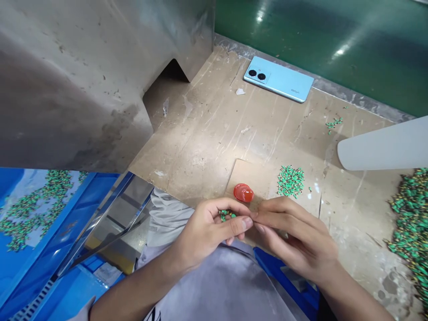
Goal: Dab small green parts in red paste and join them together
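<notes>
My left hand (214,223) is closed in a loose curl, with several small green pieces (228,216) cupped between thumb and forefinger. Its thumb tip and forefinger tip come together at the fingertips of my right hand (297,229). The right hand is closed in a pinch; whatever sits between its fingertips is too small to make out. Just beyond the fingers, a small red dish (243,192) with a glossy surface rests on a piece of tan board (241,171). A small pile of green pieces (290,181) lies to the right of it.
A large heap of green and brass-coloured pieces (409,232) covers the right side of the worktable (207,147). A light blue phone (279,79) lies at the back. A white rounded object (384,145) juts in from the right. Left stand a metal housing (83,80) and a blue tray (75,214).
</notes>
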Tool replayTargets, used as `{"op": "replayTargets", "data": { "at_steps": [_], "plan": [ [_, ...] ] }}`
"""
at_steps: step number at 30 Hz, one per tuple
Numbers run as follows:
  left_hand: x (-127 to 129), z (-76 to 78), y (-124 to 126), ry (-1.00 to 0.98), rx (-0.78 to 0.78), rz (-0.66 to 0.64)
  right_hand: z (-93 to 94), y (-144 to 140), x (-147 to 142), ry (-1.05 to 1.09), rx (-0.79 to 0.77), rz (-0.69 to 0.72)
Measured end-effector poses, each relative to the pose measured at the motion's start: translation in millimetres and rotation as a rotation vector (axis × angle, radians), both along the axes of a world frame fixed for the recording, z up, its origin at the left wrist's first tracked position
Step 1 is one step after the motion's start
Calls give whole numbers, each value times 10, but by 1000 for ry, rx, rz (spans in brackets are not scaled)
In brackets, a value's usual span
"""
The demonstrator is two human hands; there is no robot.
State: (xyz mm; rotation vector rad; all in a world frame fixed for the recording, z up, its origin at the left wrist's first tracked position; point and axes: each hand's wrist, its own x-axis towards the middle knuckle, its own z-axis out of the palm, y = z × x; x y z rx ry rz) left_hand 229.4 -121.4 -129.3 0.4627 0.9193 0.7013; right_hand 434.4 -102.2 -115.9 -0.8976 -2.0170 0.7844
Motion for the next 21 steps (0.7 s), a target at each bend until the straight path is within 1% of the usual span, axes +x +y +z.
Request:
{"op": "replayTargets", "data": {
  "at_steps": [2, 4, 7, 10, 13, 17, 21],
  "plan": [
    [14, 17, 4, 16, 13, 1, -5, -1, 3, 17, -12, -9],
    [13, 42, 15, 45, 54, -24, -11, -8, 12, 8, -3, -24],
    [-9, 85, 34, 137, 138, -81, -19, -26, 26, -10, -4, -50],
    [-33, 118, 46, 228, 192, -102, -22, -27, 28, 3, -35, -56],
    [-39, 124, 49, 287, 214, -119, -21, 2, 24, 14, -90, -17],
    [-37, 87, 31, 299, 199, -154, -25, 44, 32, -12, -180, 43],
    [-46, 51, 5, 315, 202, -172, -41, 56, 58, -49, -198, 89]
  ]
}}
